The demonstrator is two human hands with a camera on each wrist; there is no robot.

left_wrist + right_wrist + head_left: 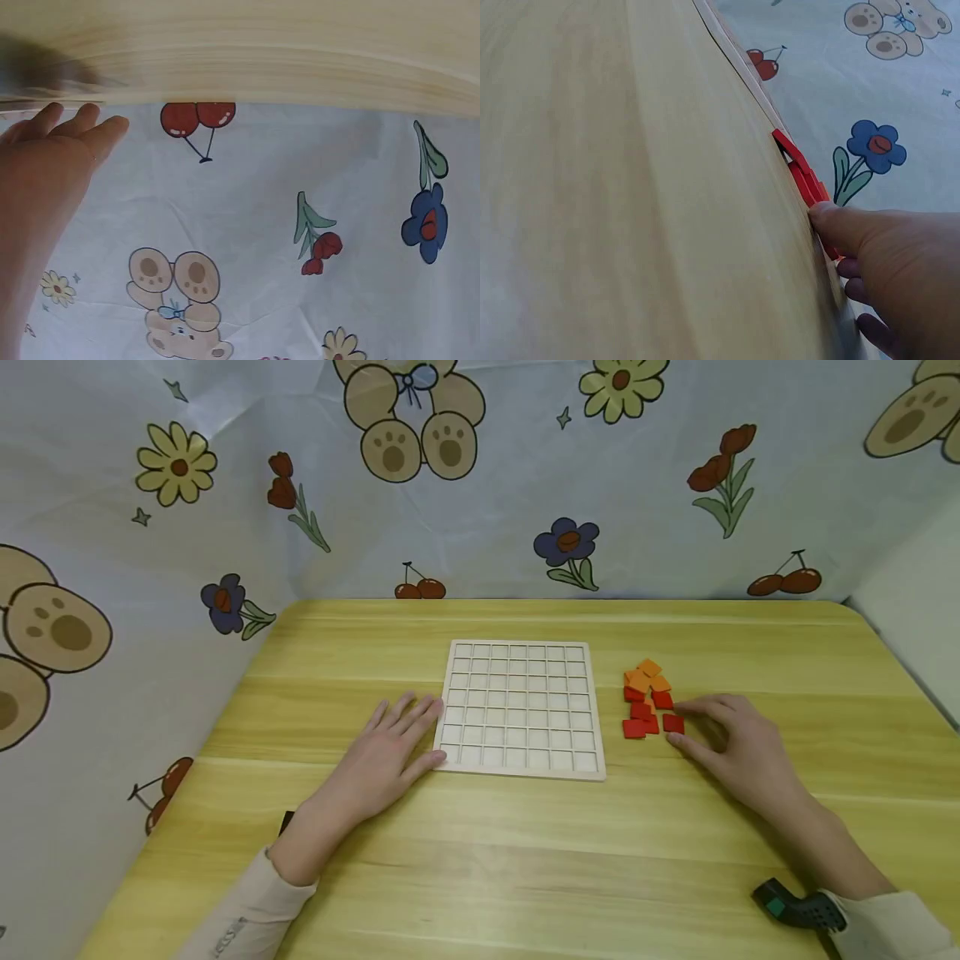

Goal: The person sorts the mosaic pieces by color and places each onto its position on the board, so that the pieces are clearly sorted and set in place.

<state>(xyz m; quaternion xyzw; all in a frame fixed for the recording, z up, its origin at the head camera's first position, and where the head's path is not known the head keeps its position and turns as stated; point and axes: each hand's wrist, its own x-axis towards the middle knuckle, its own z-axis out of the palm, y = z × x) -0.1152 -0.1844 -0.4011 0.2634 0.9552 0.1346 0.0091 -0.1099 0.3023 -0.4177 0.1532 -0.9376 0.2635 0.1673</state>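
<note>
A pale wooden grid board (522, 774) lies on the table, its square cells bare. My left hand (386, 764) rests at the board's left side with fingers spread, fingertips and thumb touching its edge. In the left wrist view the left hand (56, 165) shows at the left. To the right of the board is a small pile of flat square tiles, with orange tiles (649, 668) behind and red tiles (634, 728) in front. My right hand (742, 752) has thumb and index finger at opposite edges of one red tile (673, 723), pinching it at table level.
The wooden table (525, 868) has rounded far corners, and a patterned cloth (480, 527) hangs behind it and along the left. A black device (798, 906) is strapped at the right wrist. Light sleeves cover both forearms.
</note>
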